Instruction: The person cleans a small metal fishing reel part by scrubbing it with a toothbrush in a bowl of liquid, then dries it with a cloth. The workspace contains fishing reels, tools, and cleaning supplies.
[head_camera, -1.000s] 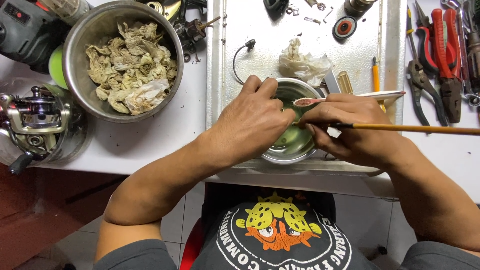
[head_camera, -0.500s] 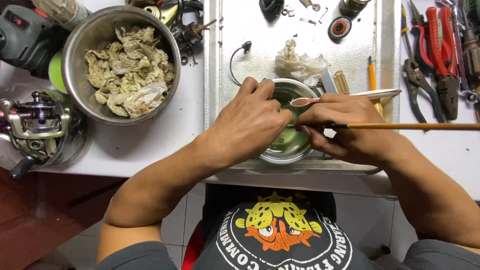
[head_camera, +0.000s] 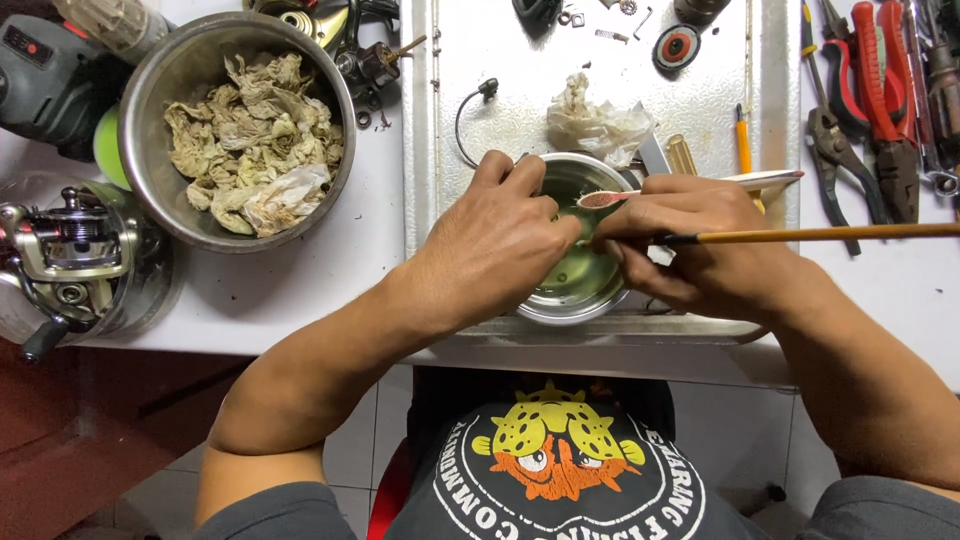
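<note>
Two hands over small steel bowl (head_camera: 570, 290), left hand (head_camera: 500, 235) grip clenched (contents hidden), right hand (head_camera: 700, 240) grasping brush (head_camera: 850, 234).

Bench clutter I'm seeing around the metal tray

I'm looking at a large steel bowl (head_camera: 150, 110) sitting at the upper left, holding a heap of soiled, crumpled rags (head_camera: 255, 140). 1 fishing reel (head_camera: 70, 255) is lying at the left edge, near a dark power tool (head_camera: 50, 80). Red-handled pliers (head_camera: 880, 90) and grey pliers (head_camera: 835, 150) are resting at the right. A crumpled tissue (head_camera: 595, 125) and a round red-centred part (head_camera: 677, 46) are lying on the tray (head_camera: 480, 60).
</note>
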